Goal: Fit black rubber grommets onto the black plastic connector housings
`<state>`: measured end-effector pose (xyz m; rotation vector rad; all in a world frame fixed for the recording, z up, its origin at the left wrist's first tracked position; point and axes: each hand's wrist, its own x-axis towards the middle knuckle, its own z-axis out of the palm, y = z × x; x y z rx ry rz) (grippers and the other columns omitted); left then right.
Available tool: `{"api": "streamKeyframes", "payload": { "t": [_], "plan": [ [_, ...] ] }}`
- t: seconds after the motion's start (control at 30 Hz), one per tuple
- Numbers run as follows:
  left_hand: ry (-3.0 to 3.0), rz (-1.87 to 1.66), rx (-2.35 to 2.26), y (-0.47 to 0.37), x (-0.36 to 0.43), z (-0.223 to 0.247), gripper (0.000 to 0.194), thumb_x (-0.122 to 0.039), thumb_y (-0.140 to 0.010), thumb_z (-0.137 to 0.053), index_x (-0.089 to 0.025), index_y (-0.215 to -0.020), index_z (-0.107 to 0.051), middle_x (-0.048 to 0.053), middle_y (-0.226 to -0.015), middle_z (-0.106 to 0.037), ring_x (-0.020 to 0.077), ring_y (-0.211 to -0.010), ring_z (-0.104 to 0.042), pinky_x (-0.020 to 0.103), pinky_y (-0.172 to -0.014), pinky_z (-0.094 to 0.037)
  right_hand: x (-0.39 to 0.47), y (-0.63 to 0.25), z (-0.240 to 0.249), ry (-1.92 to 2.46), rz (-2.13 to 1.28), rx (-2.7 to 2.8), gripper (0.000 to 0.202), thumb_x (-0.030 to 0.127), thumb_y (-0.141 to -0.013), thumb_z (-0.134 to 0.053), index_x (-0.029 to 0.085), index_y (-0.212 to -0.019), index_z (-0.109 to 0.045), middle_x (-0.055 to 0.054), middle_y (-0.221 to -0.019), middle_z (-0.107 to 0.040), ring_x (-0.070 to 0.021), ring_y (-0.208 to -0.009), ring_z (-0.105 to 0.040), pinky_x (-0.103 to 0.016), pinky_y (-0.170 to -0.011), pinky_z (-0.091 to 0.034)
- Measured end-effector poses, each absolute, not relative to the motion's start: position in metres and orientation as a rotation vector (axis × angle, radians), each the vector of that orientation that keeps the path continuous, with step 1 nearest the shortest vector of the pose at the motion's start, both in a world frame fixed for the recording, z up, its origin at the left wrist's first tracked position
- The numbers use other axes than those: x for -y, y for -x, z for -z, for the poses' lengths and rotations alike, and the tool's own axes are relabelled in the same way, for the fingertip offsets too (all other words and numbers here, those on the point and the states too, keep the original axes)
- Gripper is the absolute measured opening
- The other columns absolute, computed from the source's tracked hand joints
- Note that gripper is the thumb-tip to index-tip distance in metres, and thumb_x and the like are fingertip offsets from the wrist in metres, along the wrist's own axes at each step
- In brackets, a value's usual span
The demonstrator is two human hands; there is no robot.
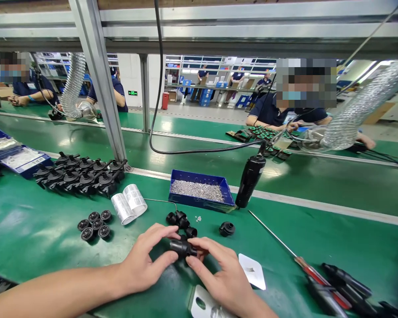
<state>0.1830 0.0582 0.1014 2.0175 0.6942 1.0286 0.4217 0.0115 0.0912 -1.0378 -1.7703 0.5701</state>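
Note:
Between both hands, low over the green bench top, is a black cylindrical plastic part (179, 248). The fingers and thumb of my left hand (149, 254) close on its left end. My right hand (220, 267) pinches its narrower right end, with some fingers hidden behind it. Several small black plastic parts (177, 218) lie just beyond the fingertips, beside a few tiny metal pieces (198, 218). A round black part (227, 228) sits alone farther right. White plates with cut-outs lie by my right hand, one (252, 270) beside it and another (204, 302) partly under it.
A blue bin (202, 204) of small metal pieces stands ahead, with a hanging electric screwdriver (251, 181) beside it. Label rolls (128, 204), round black parts (94, 226) and rows of black assemblies (79, 174) are left. A long screwdriver (321, 282) lies right. Co-workers sit across.

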Motion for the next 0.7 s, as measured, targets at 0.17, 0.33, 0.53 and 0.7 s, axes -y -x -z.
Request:
{"api": "streamKeyframes", "payload": {
  "t": [0.17,0.33,0.53,0.7],
  "plan": [
    [-2.263,-0.910,-0.588,-0.179,-0.054,-0.108,0.082,-0.014,-0.093,-0.077,-0.032,-0.165,-0.040,0.015,-0.147,-0.062,0.0331,-0.131,-0.059,0.053,-0.114,-0.055,-0.011,-0.445,-0.101,1.113,-0.256,1.998,0.013,0.026,-0.104,-0.063,0.023,-0.116,-0.069,-0.002,-0.078,-0.067,-0.0201,-0.061,-0.066,-0.033,-0.055,-0.055],
    [-2.550,-0.654,-1.081,-0.154,-0.067,-0.127,0.088,-0.015,-0.097,-0.073,-0.030,-0.170,-0.026,0.019,-0.155,-0.051,0.0383,-0.139,-0.056,0.059,-0.116,-0.053,-0.019,-0.475,-0.091,1.385,0.317,2.150,0.022,0.033,-0.108,-0.050,0.021,-0.106,-0.068,-0.009,-0.088,-0.073,-0.0265,-0.064,-0.073,-0.038,-0.050,-0.053],
    [-2.769,-0.028,-1.734,-0.110,-0.081,-0.175,0.091,-0.011,-0.073,-0.093,-0.017,-0.154,-0.053,0.023,-0.142,-0.056,0.0445,-0.126,-0.059,0.059,-0.102,-0.052,-0.025,-0.465,-0.092,1.506,0.483,2.082,0.027,0.024,-0.109,-0.046,0.013,-0.116,-0.069,-0.016,-0.102,-0.067,-0.0284,-0.075,-0.068,-0.040,-0.054,-0.054],
    [-2.811,0.497,-1.738,-0.089,-0.067,-0.192,0.050,0.005,-0.074,-0.070,-0.017,-0.118,-0.072,0.013,-0.115,-0.067,0.0372,-0.108,-0.063,0.051,-0.090,-0.046,-0.028,-0.440,-0.092,1.366,0.527,2.305,0.052,-0.003,-0.084,-0.054,0.013,-0.131,-0.069,-0.022,-0.118,-0.068,-0.0396,-0.104,-0.063,-0.061,-0.087,-0.057]
  ]
}}
